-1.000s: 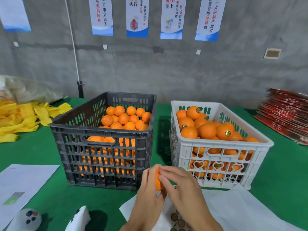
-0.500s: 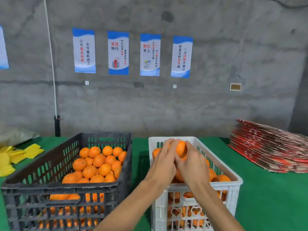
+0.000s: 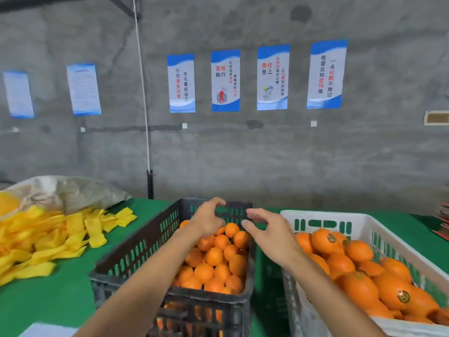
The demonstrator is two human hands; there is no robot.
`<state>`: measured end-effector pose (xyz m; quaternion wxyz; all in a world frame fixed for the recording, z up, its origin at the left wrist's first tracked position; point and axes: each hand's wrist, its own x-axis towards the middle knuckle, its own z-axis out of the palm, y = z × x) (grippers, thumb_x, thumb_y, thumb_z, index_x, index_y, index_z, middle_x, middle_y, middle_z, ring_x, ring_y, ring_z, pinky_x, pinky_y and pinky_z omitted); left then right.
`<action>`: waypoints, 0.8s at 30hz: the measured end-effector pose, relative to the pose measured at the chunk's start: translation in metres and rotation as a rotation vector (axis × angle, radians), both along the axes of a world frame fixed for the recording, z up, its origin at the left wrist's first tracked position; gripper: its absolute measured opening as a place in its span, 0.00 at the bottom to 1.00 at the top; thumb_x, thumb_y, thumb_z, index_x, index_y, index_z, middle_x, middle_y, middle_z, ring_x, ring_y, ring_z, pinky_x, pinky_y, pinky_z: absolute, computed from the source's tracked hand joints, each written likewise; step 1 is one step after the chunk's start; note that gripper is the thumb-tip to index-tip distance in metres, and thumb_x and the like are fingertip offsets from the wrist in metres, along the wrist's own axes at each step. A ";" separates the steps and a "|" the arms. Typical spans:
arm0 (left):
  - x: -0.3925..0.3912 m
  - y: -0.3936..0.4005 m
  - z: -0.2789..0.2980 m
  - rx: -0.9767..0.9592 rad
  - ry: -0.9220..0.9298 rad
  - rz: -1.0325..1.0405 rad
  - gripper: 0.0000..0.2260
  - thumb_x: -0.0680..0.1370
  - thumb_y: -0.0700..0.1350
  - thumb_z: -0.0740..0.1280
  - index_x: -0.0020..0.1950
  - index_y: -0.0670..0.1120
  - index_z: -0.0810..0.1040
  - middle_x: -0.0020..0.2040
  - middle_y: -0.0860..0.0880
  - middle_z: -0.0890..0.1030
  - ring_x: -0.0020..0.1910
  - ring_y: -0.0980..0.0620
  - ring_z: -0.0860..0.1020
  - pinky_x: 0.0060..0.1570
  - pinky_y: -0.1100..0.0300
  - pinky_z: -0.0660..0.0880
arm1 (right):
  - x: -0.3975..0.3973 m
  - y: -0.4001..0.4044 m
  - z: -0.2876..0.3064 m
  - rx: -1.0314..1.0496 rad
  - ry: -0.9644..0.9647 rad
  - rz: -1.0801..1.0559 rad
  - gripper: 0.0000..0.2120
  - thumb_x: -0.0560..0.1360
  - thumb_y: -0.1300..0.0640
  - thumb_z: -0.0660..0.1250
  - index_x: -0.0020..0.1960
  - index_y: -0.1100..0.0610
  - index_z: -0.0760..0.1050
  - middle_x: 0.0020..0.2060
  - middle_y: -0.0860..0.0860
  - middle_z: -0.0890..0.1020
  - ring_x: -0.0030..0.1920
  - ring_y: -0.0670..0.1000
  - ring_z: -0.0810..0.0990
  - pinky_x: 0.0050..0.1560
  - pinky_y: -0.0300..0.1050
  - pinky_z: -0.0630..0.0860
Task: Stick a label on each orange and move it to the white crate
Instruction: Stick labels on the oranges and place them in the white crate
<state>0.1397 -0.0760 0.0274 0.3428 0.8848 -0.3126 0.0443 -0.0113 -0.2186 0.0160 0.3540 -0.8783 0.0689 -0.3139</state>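
Observation:
A dark grey crate (image 3: 136, 254) in the middle holds several unlabelled oranges (image 3: 213, 256). To its right a white crate (image 3: 388, 222) is piled with oranges (image 3: 359, 285), some showing round gold labels. Both my hands hover over the far end of the dark crate. My left hand (image 3: 209, 220) has loosely curled fingers and holds nothing. My right hand (image 3: 267, 229) is beside it, fingers spread and relaxed, also empty. The label sheet is out of view.
The crates stand on a green table (image 3: 48, 300). Yellow foam sleeves (image 3: 48, 237) lie heaped at the left beside a plastic bag (image 3: 70, 193). A white paper corner (image 3: 46, 330) shows at the bottom left, red flat cartons (image 3: 443, 222) at the far right. A concrete wall with posters is behind.
Both hands held an orange over the white crate half a second ago; now they are empty and have moved left over the dark crate. The camera has turned left.

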 end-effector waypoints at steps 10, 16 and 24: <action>0.135 -0.005 -0.076 0.454 0.452 0.107 0.28 0.78 0.42 0.76 0.74 0.57 0.70 0.72 0.41 0.71 0.56 0.36 0.80 0.52 0.43 0.83 | 0.137 -0.004 -0.029 -0.061 0.237 0.042 0.21 0.79 0.46 0.68 0.70 0.48 0.76 0.63 0.46 0.82 0.66 0.51 0.78 0.67 0.55 0.75; 0.165 -0.042 -0.092 0.652 0.212 0.095 0.25 0.79 0.46 0.74 0.74 0.50 0.68 0.72 0.38 0.66 0.61 0.36 0.77 0.60 0.46 0.81 | 0.176 -0.017 -0.039 -0.080 0.225 0.011 0.21 0.78 0.44 0.67 0.70 0.47 0.76 0.62 0.44 0.82 0.64 0.50 0.79 0.65 0.55 0.76; 0.144 -0.034 -0.063 0.735 0.029 -0.002 0.29 0.76 0.38 0.73 0.74 0.51 0.70 0.72 0.36 0.67 0.72 0.35 0.70 0.63 0.44 0.77 | 0.149 -0.011 -0.030 -0.063 0.168 -0.031 0.18 0.79 0.48 0.67 0.67 0.51 0.78 0.62 0.49 0.83 0.63 0.53 0.80 0.64 0.55 0.77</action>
